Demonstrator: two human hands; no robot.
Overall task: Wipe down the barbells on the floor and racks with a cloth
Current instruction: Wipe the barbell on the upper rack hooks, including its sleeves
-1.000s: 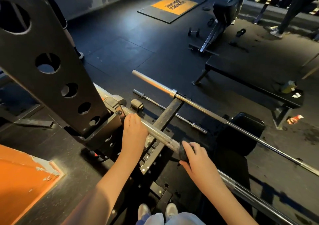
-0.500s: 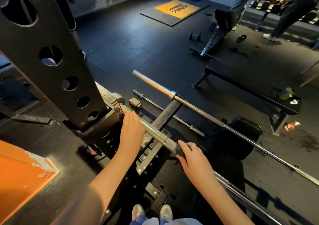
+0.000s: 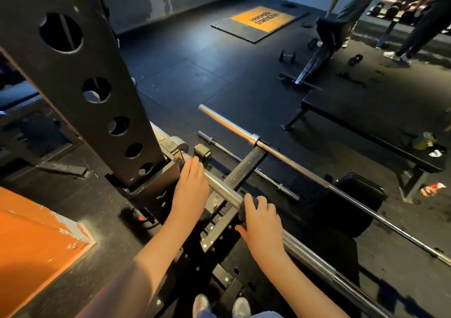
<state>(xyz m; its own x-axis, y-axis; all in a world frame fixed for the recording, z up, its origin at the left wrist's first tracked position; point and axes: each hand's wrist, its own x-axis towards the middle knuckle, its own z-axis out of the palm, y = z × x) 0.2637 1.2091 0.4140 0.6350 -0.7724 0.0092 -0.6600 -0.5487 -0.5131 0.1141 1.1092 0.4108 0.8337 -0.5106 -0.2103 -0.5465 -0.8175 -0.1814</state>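
Observation:
A knurled steel barbell (image 3: 223, 190) lies across the rack in front of me. My left hand (image 3: 191, 183) grips it close to the black rack upright (image 3: 80, 78). My right hand (image 3: 262, 220) wraps a dark cloth (image 3: 244, 211) round the shaft a little further right. A second, longer barbell (image 3: 288, 157) rests on the rack's black arm (image 3: 241, 173) beyond. A thin short bar (image 3: 246, 163) lies on the floor between them.
A black flat bench (image 3: 366, 127) stands to the right, an incline bench (image 3: 317, 58) and dumbbells (image 3: 288, 56) behind it. Two people stand at the far right by a dumbbell rack. An orange platform (image 3: 31, 239) is at my left. A black pad (image 3: 351, 200) sits under the far barbell.
My right hand with the cloth has slid slightly left along the bar toward my left hand. The left hand has kept its grip by the upright.

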